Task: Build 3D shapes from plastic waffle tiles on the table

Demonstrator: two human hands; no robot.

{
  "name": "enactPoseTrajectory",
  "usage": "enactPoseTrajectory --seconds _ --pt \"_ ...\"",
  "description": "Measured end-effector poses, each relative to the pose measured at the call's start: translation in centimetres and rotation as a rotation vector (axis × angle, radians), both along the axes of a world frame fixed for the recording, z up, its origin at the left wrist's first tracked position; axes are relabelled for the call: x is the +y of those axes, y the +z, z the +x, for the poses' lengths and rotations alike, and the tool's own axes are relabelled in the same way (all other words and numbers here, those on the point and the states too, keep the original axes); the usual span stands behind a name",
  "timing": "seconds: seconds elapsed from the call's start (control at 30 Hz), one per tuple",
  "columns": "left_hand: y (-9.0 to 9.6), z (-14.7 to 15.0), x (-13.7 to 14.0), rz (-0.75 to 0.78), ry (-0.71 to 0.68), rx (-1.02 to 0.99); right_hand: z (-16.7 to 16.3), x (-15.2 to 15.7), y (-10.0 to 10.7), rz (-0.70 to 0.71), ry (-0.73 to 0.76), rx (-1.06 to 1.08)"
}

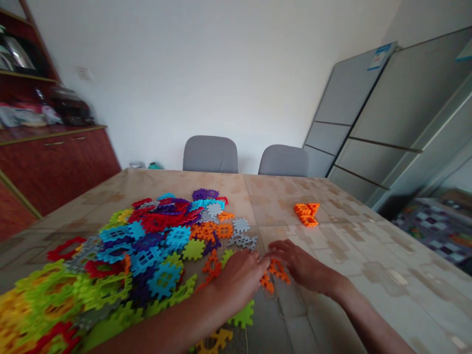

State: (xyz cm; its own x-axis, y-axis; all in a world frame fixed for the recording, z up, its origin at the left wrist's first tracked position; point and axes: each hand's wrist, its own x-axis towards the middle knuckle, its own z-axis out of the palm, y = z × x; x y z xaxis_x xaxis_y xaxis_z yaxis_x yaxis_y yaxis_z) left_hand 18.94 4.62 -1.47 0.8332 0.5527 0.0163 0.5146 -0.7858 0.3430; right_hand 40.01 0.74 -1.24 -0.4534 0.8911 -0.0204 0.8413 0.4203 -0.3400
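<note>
My left hand [241, 275] and my right hand [289, 258] meet above the front middle of the table, fingers closed and fingertips close together. Between and under them show toothed orange interlocking building pieces [279, 271], partly covered by the fingers. Both hands appear to grip these pieces; exactly where each finger presses is hidden. Left of my left hand lies another orange piece [212, 265]. A light green piece [243, 314] is partly under my left forearm. Farther back on the right stands a small orange assembly [307, 215] of joined pieces.
A large loose heap of red, blue, purple, grey, green and yellow pieces [147, 246] covers the table's left side. The table [354, 236] has a patterned beige cover. Two grey chairs [210, 155] stand at the far edge, a cabinet [55, 157] left and a grey fridge [339, 93] right.
</note>
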Motion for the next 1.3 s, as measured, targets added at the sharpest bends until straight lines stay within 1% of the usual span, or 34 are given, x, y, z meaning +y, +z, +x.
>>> enactPoseTrajectory --seconds 0.07,0.2,0.3,0.43,0.53,0.63,0.7,0.8,0.93,1.03,1.13,1.3 --pt "0.1 0.6 -0.4 0.019 0.036 0.040 0.5 0.2 -0.4 -0.009 -0.033 -0.015" --pt "0.6 1.2 -1.2 0.020 0.086 0.077 2.0 0.2 -0.4 -0.033 -0.158 -0.078" --pt "0.7 0.9 -1.4 -0.019 0.087 0.035 3.2 0.3 -0.1 -0.039 -0.223 -0.114" --pt "0.4 -0.1 -1.2 -0.071 0.071 -0.057 4.1 0.6 0.2 -0.027 -0.265 -0.120" --pt "-0.1 -1.5 -0.8 -0.115 0.060 -0.128 4.4 0.7 0.6 -0.020 -0.256 -0.092" --pt "-0.4 -3.6 0.6 -0.150 0.092 -0.213 3.7 0.5 1.1 -0.012 -0.217 -0.043" --pt "-0.4 -5.5 1.9 -0.154 0.137 -0.258 2.6 0.1 1.6 -0.013 -0.160 0.002" --pt "-0.3 -8.4 3.9 -0.145 0.201 -0.268 0.4 -0.5 1.9 -0.019 -0.053 0.055" --pt "-0.6 -11.3 5.3 -0.119 0.253 -0.238 -1.7 -1.1 1.9 -0.027 0.028 0.005" --pt "-1.3 -12.4 5.4 -0.115 0.255 -0.210 -2.2 -1.2 1.8 -0.060 0.022 -0.071" --pt "-1.7 -12.9 5.3 -0.116 0.248 -0.180 -2.1 -1.2 1.9 -0.103 -0.013 -0.105" --pt "-1.4 -12.8 4.7 -0.110 0.269 -0.151 -1.9 -1.3 2.1 -0.154 -0.051 -0.104"
